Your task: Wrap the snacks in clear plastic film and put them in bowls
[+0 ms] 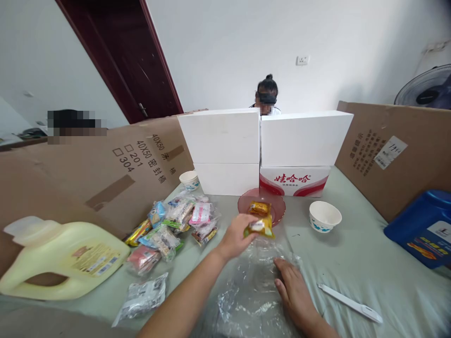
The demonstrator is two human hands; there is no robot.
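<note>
A: Near first. Right hand (294, 293) flat and released on the clear plastic bag (246, 291), pinning it. Left hand (235, 237) grasping a yellow snack packet (260, 227), just above the bag's far edge.

B: Risks?

A: Bag looks slippery, could slide; packet could drop short. Snack pile (172, 225) crowds left; white tool (350, 303) right, apart. Pink plate (278, 209) just beyond, paper bowl (324, 216) far right. Open desk (352, 263) right.

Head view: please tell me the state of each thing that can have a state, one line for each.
left hand: shut on yellow snack packet, above the table
right hand: flat on clear plastic bag
red plate: holds one orange packet
white bowl: upright
yellow jug: lying on its side, capped
door: open
</note>
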